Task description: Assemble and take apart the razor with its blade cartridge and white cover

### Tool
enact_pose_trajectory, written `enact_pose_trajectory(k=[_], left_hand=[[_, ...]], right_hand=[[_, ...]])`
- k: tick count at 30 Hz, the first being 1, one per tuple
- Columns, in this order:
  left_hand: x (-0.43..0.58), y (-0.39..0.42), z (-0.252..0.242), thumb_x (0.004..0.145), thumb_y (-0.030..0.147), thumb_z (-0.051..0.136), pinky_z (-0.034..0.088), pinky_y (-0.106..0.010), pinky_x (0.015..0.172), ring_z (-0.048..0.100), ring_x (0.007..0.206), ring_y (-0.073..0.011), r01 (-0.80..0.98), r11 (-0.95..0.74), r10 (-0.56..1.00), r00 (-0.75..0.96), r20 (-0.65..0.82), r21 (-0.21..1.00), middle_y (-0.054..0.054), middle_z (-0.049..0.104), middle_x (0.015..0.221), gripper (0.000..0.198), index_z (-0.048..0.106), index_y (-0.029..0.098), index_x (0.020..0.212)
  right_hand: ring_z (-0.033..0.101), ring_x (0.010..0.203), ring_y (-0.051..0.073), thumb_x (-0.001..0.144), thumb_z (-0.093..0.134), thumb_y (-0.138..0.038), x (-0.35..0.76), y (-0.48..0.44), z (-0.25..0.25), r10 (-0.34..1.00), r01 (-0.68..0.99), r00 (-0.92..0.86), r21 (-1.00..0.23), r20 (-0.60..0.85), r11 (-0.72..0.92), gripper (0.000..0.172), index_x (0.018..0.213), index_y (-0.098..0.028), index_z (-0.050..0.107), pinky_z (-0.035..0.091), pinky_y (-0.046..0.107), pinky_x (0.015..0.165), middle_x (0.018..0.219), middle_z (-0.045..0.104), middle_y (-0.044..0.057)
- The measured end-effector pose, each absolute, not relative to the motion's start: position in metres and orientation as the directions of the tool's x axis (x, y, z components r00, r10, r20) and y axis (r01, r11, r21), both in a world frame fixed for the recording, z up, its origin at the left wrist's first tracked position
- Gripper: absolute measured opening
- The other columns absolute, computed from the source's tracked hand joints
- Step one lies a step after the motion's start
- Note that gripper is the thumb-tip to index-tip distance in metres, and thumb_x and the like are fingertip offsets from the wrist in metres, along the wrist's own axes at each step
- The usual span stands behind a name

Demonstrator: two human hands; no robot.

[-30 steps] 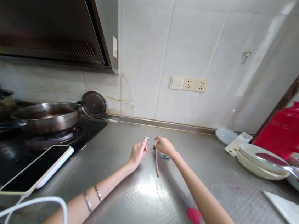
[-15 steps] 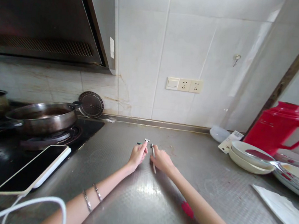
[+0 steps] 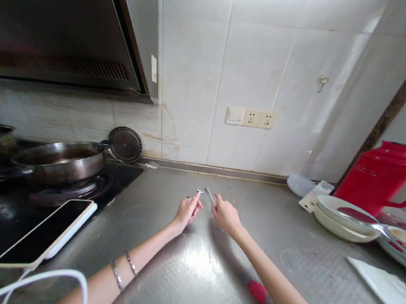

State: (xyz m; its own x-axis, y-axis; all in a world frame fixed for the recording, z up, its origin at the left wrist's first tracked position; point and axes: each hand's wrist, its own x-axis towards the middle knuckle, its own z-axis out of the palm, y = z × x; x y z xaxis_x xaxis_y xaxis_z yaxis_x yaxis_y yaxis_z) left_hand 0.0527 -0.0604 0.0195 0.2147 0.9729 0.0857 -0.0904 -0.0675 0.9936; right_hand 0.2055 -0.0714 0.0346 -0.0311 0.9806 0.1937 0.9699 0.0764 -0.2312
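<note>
Over the middle of the metal counter, my left hand is closed around what looks like a razor, its small T-shaped head sticking up past the thumb. Most of its handle is hidden in the fingers. Just to the right, my right hand grips a thin pale stick like a toothbrush, with a small dark end pointing up and left towards the razor head. A narrow gap separates the two heads.
On the left, a phone with a white cable lies by the stove, where a steel pan sits. At right are a red thermos jug, stacked bowls and a white paper sheet.
My right hand has shifted slightly right, and the toothbrush has tilted more to the left, its tail now hidden behind the hand. My left hand has hardly moved.
</note>
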Motion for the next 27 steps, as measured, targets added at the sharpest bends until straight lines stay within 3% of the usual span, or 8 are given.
enact_pose_trajectory(k=[3,8,13,19,22,27], left_hand=[[0.048,-0.050,0.022,0.076,0.059,0.036,0.016,-0.017,0.030,0.025,0.028,-0.0035,-0.134,-0.045,0.956,0.281,0.082,0.990,0.009,0.031,0.040,0.049,0.053,0.014,0.068],[0.048,-0.035,0.032,0.078,0.047,0.037,0.020,-0.017,0.033,0.028,0.032,-0.0037,-0.205,-0.049,0.925,0.360,0.122,0.978,0.008,0.033,0.045,0.038,0.054,0.014,0.074],[0.057,-0.028,0.049,0.075,0.042,0.048,0.034,-0.019,0.041,0.042,0.039,-0.0057,-0.216,-0.133,0.894,0.396,0.211,0.967,0.004,0.046,0.052,0.029,0.053,0.013,0.075],[0.065,-0.023,0.067,0.071,0.035,0.061,0.046,-0.028,0.065,0.062,0.062,-0.0143,-0.198,-0.258,0.845,0.428,0.321,0.945,-0.007,0.065,0.078,0.027,0.049,0.013,0.083],[0.064,-0.020,0.069,0.072,0.034,0.062,0.046,-0.030,0.071,0.064,0.069,-0.0168,-0.185,-0.320,0.812,0.452,0.370,0.929,-0.009,0.067,0.082,0.027,0.047,0.014,0.082],[0.060,-0.021,0.073,0.071,0.033,0.064,0.046,-0.030,0.073,0.064,0.076,-0.0173,-0.140,-0.367,0.798,0.461,0.388,0.920,-0.008,0.068,0.083,0.027,0.045,0.015,0.077]], right_hand=[[0.062,0.084,0.021,0.083,0.039,-0.022,0.228,-0.058,0.045,0.965,0.931,0.004,-0.354,0.261,0.092,0.040,0.122,-0.015,0.047,0.041,0.026,0.069,0.091,0.067,0.012],[0.062,0.068,0.015,0.081,0.037,-0.020,0.262,-0.043,0.056,0.905,0.768,-0.011,-0.576,0.425,0.279,0.036,0.107,-0.014,0.061,0.043,0.024,0.067,0.082,0.068,0.006],[0.062,0.084,0.020,0.080,0.044,-0.026,0.281,-0.042,0.067,0.840,0.798,0.102,-0.548,0.534,0.252,0.032,0.103,-0.020,0.066,0.043,0.028,0.076,0.094,0.069,0.007],[0.062,0.091,0.025,0.077,0.053,-0.044,0.286,-0.043,0.107,0.794,0.748,0.185,-0.607,0.579,0.269,0.031,0.089,-0.023,0.072,0.044,0.031,0.079,0.092,0.070,0.006],[0.062,0.091,0.026,0.073,0.057,-0.047,0.285,-0.047,0.126,0.811,0.668,0.143,-0.660,0.567,0.344,0.035,0.089,-0.020,0.072,0.045,0.031,0.077,0.091,0.071,0.007],[0.064,0.081,0.026,0.072,0.058,-0.049,0.283,-0.060,0.146,0.864,0.563,-0.071,-0.695,0.498,0.447,0.039,0.085,-0.015,0.073,0.047,0.030,0.070,0.082,0.072,0.006]])
